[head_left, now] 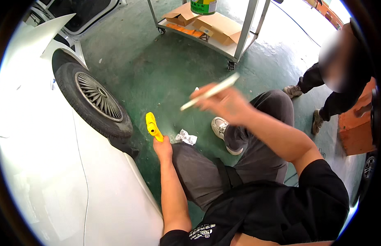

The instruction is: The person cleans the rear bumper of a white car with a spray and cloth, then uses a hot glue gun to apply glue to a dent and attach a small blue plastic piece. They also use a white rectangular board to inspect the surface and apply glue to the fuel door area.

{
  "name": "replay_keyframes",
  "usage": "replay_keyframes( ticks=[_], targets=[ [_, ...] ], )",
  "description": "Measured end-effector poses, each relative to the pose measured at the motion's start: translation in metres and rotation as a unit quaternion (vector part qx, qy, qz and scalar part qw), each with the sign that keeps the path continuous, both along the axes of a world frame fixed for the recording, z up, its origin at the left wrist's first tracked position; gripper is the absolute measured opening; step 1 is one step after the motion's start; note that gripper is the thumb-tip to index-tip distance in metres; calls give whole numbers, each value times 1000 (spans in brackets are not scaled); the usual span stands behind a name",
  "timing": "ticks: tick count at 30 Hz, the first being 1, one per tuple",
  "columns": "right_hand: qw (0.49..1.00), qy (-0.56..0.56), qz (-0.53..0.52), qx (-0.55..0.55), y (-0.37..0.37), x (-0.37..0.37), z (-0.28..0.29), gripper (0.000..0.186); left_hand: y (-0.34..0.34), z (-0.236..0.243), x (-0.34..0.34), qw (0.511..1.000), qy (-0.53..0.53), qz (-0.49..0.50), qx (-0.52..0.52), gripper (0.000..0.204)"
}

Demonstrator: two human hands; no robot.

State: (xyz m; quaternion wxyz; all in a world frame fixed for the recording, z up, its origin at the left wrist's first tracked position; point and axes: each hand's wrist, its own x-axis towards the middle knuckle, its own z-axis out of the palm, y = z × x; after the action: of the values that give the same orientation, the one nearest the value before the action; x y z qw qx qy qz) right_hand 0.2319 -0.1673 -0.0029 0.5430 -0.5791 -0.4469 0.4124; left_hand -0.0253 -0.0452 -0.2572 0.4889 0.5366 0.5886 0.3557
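Observation:
My left hand [162, 148] is closed round the lower end of a yellow plastic tool [151, 124] with a dark round hole in its face. What kind of tool it is I cannot tell. Raised over my bent knee, my right hand [221, 102] grips a long, flat, pale strip [215, 92] at a slant; motion blurs both. To my left is the white car body [47, 164], its panel curving past the front of the wheel [96, 96]. The two hands are apart, and neither touches the car.
Crumpled white paper [186, 137] lies on the green floor. Ahead stands a wheeled metal cart [233, 51] with cardboard boxes [221, 30] on its lower shelf and a green tin [203, 7] above. Another person [338, 82] stands at the right, near an orange box [356, 119].

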Motion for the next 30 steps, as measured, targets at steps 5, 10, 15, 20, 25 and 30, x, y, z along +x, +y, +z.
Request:
replay_keyframes(
  ticks=[5,10,15,20,25,30],
  targets=[
    [933,-255,155,203,10,-62,-73,34,-11,12,14,998,13,5,57,22],
    [923,-273,172,210,6,-67,-87,38,-27,28,21,997,46,35,42,28],
    [912,-306,157,224,8,-65,-92,43,-45,61,33,994,81,47,54,35],
    [902,-360,137,194,-7,-75,-87,47,-44,36,29,990,30,74,115,38],
    [902,-336,226,149,-15,-68,-104,53,-45,39,32,977,6,96,189,37],
    [864,-374,249,228,-17,-66,-106,55,-43,37,26,967,20,106,231,39]
  ],
)
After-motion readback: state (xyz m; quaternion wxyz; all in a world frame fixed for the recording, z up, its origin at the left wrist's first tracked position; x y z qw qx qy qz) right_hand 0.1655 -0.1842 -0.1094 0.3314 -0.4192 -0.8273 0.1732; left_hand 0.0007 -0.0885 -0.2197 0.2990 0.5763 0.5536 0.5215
